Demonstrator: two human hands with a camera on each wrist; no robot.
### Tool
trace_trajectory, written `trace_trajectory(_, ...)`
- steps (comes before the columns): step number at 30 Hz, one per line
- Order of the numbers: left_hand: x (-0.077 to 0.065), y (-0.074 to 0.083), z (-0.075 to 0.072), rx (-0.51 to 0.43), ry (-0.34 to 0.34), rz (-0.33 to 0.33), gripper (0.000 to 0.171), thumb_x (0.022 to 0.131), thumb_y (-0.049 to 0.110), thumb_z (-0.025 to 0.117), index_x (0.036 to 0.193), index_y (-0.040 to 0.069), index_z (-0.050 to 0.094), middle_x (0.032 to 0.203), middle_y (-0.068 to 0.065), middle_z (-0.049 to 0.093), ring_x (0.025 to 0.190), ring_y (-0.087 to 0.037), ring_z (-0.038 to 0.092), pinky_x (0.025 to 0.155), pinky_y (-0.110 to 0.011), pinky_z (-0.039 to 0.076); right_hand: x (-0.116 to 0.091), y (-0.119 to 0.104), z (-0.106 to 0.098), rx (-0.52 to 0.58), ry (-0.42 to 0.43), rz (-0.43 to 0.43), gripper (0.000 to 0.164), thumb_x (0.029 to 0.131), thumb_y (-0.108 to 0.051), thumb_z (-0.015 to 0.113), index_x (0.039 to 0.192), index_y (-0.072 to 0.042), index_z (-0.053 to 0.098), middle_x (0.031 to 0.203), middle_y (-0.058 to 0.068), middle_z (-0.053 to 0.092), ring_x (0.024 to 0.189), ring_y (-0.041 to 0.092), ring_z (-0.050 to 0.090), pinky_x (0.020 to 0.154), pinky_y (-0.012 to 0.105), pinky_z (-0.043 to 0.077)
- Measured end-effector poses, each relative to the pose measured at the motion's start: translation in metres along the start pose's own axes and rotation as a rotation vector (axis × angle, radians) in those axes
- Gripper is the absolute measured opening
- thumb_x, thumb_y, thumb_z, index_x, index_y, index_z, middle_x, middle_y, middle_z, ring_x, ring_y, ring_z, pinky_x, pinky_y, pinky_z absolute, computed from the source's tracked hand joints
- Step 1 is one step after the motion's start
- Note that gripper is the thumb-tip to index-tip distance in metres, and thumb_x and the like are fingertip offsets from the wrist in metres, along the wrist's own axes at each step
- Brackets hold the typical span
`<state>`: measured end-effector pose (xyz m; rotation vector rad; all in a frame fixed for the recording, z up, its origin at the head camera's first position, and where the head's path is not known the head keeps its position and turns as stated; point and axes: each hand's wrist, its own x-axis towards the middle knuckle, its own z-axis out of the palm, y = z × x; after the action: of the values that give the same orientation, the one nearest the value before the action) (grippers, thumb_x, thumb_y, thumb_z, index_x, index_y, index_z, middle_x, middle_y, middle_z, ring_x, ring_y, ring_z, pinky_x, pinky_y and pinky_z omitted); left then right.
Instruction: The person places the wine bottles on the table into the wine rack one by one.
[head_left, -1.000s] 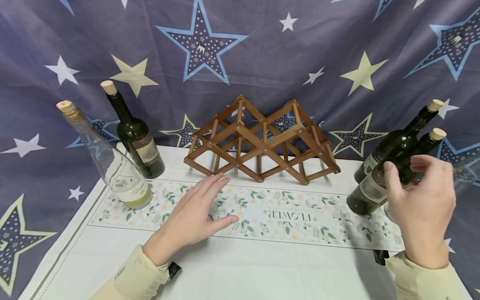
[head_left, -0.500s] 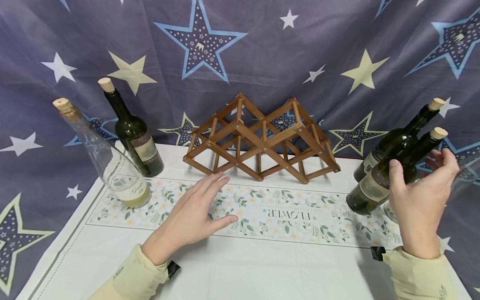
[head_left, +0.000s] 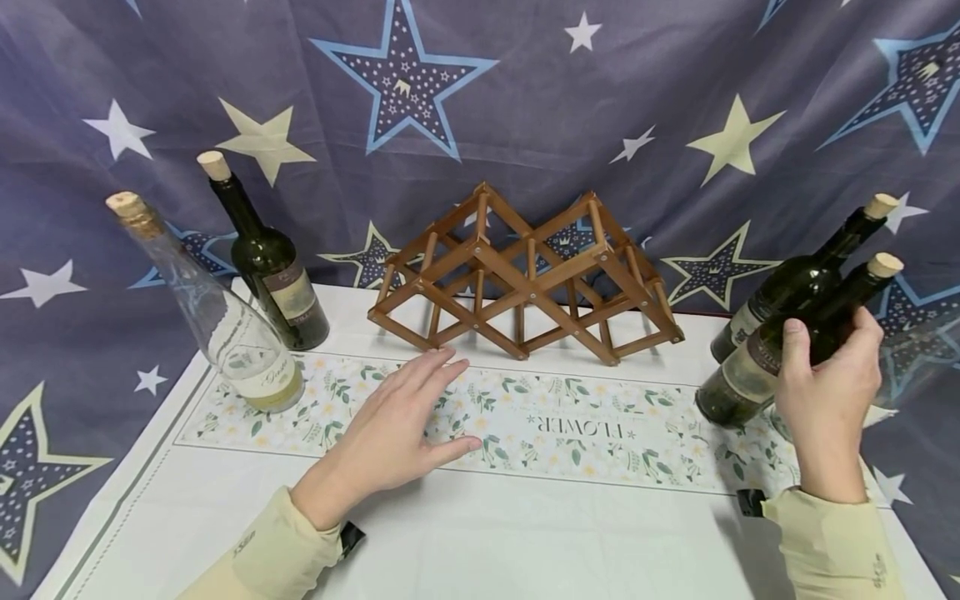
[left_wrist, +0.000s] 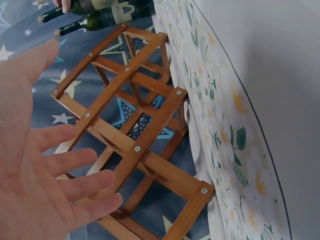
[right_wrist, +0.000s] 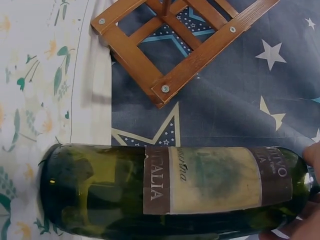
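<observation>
My right hand grips a dark green wine bottle at its shoulder, thumb on the near left side and fingers round the far side. That corked bottle leans to the right in the head view; its label fills the right wrist view. A second green bottle stands just behind it. Palm down, my left hand holds nothing and has its fingers spread over the floral runner, in front of the wooden folding wine rack. Whether it touches the runner I cannot tell.
A clear bottle with some yellowish liquid and a dark green bottle stand at the left, both corked. Another clear bottle is partly hidden behind my right hand. A star-patterned cloth hangs behind the white table.
My right hand has come down from beside the front right bottle and closed round its shoulder. My left hand has stayed nearly in place, as have the rack and the bottles.
</observation>
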<state>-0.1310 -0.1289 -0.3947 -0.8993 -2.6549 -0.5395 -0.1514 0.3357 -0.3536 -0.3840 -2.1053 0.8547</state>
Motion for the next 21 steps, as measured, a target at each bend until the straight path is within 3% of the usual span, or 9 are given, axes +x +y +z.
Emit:
trace_trajectory(5,0.000,0.001,0.002,0.011,-0.004,0.009,0.092,0.084,0.072,0.059,0.153,0.015,0.041,0.158,-0.007,0.032,0.144,-0.029,0.030,0.112,-0.052,0.030,0.000,0.000,0.000,0.014,0.021,-0.045,0.055,0.096,-0.033,0.061,0.147,-0.017,0.045,0.133,0.014,0.056,0.123,0.027,0.053,0.106,0.032,0.036)
trace_trajectory(13,0.000,0.002,0.004,0.016,0.000,0.018,0.092,0.084,0.074,0.057,0.154,0.017,0.040,0.158,-0.007,0.032,0.144,-0.030,0.030,0.113,-0.052,0.029,-0.003,-0.006,-0.003,-0.008,0.046,-0.107,0.049,0.097,-0.033,0.061,0.133,0.001,0.057,0.119,0.021,0.059,0.114,0.035,0.054,0.101,0.038,0.040)
trace_trajectory(21,-0.001,0.002,0.008,0.007,-0.013,0.017,0.091,0.084,0.071,0.061,0.152,0.014,0.041,0.157,-0.008,0.033,0.142,-0.032,0.033,0.113,-0.051,0.028,-0.006,-0.015,-0.007,-0.035,0.013,-0.127,0.047,0.097,-0.033,0.062,0.131,-0.001,0.058,0.116,0.018,0.062,0.107,0.033,0.058,0.091,0.033,0.042)
